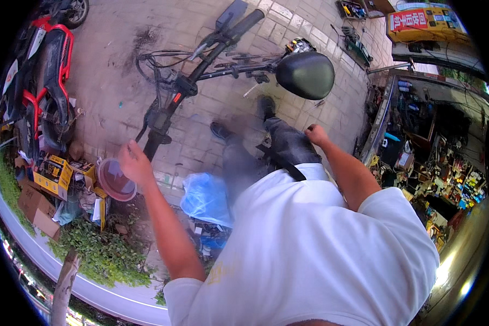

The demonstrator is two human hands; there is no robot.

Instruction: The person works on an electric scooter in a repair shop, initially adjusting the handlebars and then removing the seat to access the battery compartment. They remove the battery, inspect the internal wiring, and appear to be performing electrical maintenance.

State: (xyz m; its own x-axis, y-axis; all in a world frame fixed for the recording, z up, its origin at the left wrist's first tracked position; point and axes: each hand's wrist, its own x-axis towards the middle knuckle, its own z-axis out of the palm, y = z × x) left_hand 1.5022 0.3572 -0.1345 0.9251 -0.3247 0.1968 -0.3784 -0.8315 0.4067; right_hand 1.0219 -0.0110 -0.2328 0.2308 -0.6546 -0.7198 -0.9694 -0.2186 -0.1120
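Observation:
An electric bike's black handlebar point(186, 87) stands in front of me, with cables, a brake lever point(144, 126) and a dark grip point(155, 142) at its near end. My left hand point(136, 164) is beside that grip, its fingers bent close to the lever's tip. Whether it touches the lever is unclear, and the fingers are slightly blurred. Beside my right thigh, my right hand point(316, 135) hangs with its fingers curled closed; anything inside them is hidden. A black saddle point(305, 75) sits on the bike's far right.
A red-and-black scooter point(49, 81) stands at the left. Near it are yellow cartons point(53, 175) and a reddish round tub point(117, 182). A blue plastic bag point(205, 198) lies by my legs. Shelves crowded with small goods point(445, 185) fill the right; tools point(356, 48) lie on the paving.

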